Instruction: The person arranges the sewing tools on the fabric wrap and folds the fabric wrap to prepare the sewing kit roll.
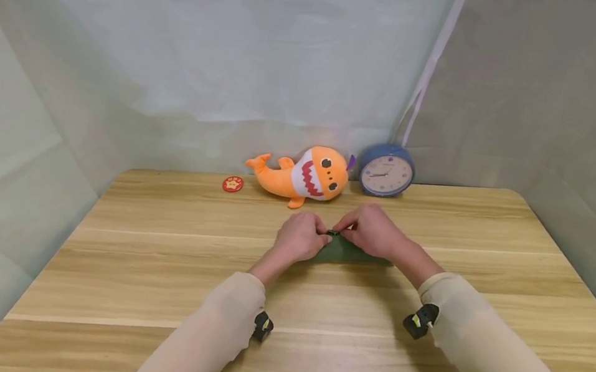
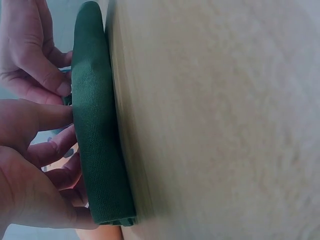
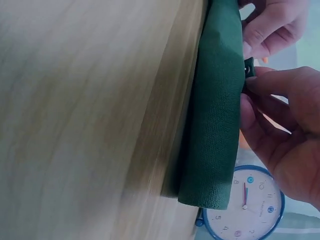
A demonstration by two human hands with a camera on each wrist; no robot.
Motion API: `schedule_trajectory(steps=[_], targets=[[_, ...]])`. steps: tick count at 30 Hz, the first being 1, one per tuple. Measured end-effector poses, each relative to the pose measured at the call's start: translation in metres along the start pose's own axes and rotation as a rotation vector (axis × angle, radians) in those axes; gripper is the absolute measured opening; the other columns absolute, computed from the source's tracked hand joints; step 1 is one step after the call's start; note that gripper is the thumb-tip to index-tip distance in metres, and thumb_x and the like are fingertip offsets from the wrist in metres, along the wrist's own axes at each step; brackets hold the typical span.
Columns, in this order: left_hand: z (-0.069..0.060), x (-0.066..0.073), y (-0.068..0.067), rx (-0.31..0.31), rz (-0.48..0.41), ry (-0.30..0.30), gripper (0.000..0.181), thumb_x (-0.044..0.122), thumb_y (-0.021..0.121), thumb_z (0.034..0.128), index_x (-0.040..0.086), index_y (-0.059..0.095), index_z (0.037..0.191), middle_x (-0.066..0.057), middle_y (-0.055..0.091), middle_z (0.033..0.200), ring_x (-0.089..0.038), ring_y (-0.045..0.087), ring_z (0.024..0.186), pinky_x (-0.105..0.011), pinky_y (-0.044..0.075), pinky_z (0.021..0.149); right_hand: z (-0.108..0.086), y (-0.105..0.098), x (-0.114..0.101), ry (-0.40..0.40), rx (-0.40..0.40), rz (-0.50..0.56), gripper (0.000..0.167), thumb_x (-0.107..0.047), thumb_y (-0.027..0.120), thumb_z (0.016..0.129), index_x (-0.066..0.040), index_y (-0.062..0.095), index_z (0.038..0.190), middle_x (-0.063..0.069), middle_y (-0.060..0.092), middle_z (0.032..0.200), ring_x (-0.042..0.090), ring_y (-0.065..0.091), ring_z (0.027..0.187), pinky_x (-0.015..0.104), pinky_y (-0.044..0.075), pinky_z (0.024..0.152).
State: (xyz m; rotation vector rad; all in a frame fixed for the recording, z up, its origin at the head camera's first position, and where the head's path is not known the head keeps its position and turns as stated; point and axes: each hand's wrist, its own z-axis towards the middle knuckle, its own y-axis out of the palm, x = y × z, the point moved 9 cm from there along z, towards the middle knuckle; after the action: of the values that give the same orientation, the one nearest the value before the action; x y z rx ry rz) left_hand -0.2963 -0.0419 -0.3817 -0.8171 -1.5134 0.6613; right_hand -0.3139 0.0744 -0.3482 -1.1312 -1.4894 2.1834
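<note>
A green fabric roll [image 1: 348, 253], possibly a rolled-up pouch or bag, lies lengthwise on the wooden table [image 1: 310, 351]. Along its far upper edge is a small dark fastening [image 1: 333, 233]; its exact kind is hard to make out. My left hand [image 1: 299, 235] holds the roll beside that fastening, thumb on the near side and fingers behind it, as the left wrist view shows. With thumb and fingertips, my right hand [image 3: 295, 120] pinches at the fastening's strap [image 3: 249, 67]. The fingertips of both hands nearly meet and partly hide it.
Behind the hands lies an orange plush shark [image 1: 305, 177]. A blue round clock [image 1: 386, 171] stands to its right, and a red disc with a star [image 1: 233, 184] lies to its left. Pale curtains [image 1: 265, 50] hang around the table's back and sides.
</note>
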Motion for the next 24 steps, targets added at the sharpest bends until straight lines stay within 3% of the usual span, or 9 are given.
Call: schedule_trajectory(steps=[11, 24], targets=[[0.001, 0.000, 0.004, -0.008, 0.009, -0.003, 0.013, 0.022, 0.077, 0.0978, 0.010, 0.079, 0.101, -0.003, 0.075, 0.100, -0.020, 0.066, 0.091, -0.039, 0.057, 0.088, -0.013, 0.001, -0.020, -0.119, -0.024, -0.158, 0.024, 0.006, 0.069, 0.091, -0.002, 0.082, 0.108, 0.011, 0.081, 0.105, 0.028, 0.077, 0.102, 0.043, 0.061, 0.090], [0.004, 0.000, 0.004, -0.028, 0.017, 0.003, 0.014, 0.021, 0.075, 0.0988, 0.008, 0.080, 0.103, -0.005, 0.076, 0.103, -0.021, 0.066, 0.094, -0.040, 0.057, 0.090, -0.023, 0.011, -0.030, -0.229, 0.025, -0.289, 0.024, 0.008, 0.069, 0.091, 0.001, 0.081, 0.110, 0.018, 0.078, 0.112, 0.033, 0.076, 0.104, 0.045, 0.062, 0.089]])
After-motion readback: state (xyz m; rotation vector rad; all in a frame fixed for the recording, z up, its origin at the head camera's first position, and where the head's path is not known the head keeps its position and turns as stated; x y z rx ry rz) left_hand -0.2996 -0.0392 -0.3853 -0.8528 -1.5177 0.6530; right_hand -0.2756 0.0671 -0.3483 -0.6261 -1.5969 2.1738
